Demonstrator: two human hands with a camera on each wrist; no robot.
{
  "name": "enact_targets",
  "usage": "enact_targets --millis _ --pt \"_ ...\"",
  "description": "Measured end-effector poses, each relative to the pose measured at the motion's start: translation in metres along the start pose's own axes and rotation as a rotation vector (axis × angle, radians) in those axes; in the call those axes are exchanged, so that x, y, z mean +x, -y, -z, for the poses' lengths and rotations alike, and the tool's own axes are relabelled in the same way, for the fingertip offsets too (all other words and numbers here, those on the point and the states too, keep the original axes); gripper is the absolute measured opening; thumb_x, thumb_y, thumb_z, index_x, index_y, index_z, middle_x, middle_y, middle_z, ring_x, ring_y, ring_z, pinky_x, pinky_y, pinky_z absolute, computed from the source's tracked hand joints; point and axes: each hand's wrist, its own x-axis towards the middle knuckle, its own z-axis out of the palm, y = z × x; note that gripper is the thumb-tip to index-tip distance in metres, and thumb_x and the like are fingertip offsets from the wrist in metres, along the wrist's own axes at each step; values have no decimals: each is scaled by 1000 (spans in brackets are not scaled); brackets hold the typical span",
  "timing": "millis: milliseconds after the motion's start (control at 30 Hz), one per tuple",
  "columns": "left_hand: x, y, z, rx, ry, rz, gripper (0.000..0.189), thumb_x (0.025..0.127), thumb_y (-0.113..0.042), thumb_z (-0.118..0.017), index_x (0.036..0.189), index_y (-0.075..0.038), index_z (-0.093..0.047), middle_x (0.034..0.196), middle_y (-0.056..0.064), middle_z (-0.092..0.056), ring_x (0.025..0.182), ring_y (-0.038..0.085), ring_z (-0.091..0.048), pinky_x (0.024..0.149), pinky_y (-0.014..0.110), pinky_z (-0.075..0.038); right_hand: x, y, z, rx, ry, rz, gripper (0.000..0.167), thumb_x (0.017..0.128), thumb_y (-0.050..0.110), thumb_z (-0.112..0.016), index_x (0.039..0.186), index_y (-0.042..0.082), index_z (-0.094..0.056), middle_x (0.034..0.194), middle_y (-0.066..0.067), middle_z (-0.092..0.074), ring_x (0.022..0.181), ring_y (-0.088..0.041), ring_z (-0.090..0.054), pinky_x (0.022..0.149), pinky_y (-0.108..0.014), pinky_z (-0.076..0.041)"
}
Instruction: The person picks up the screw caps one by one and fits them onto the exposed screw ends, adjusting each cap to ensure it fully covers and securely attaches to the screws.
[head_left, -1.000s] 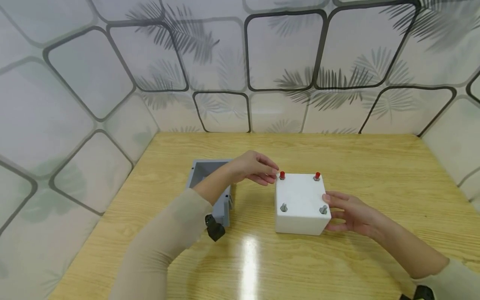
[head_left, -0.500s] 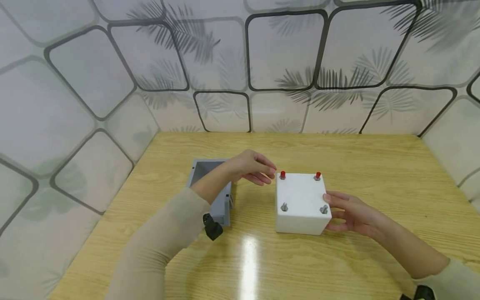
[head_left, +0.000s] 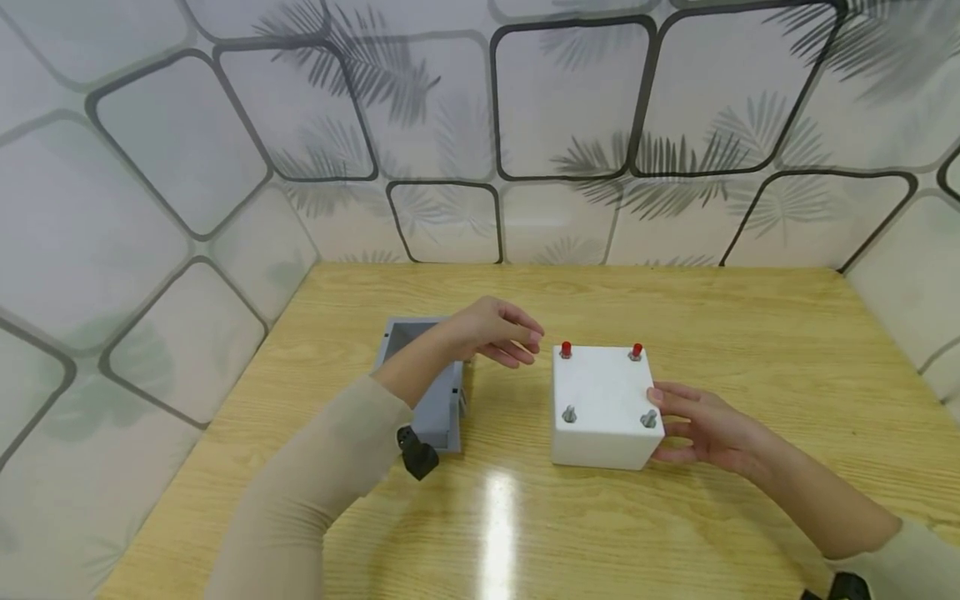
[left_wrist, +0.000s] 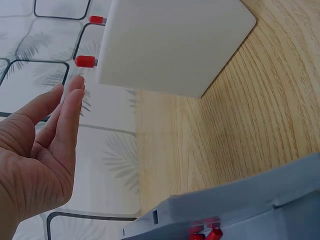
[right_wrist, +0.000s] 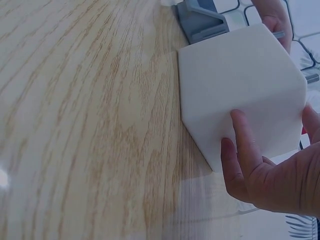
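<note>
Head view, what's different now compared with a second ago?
The left hand has drawn back a little to the left, widening the gap to the white box. The right hand stays touching the box's right side; the box and gray bin look unmoved.

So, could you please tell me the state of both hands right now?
Left hand: open, holding nothing.
Right hand: holding the white box by its right side, thumb at the top edge.
</note>
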Motion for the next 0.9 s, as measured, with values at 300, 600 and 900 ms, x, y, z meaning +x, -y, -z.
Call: enact_targets --millis 300,600,900 --pt "-4 4 9 -11 8 -14 28 94 -11 -58 120 -1 -60 103 14 -68 75 14 -69 68 28 -59 1 -2 2 4 -8 -2 82 96 37 -53 150 2 -2 105 3 -61 97 -15 -63 82 -43 -56" --pt "-9 6 17 -31 -16 -18 30 94 -8 -58 122 2 -59 100 13 -68 73 13 -69 68 29 -59 1 0 3 -2 4 -8 79 97 35 -52 151 3 -4 106 4 -61 98 -15 -63 82 -43 -56" --pt "-12 10 26 -38 -34 -16 32 94 -11 -58 124 0 -58 104 13 -67 77 14 -69 69 28 -59 0 10 3 -66 35 -53 80 97 36 -52 150 4 -3 117 -1 -54 104 -18 -59 87 -46 -54"
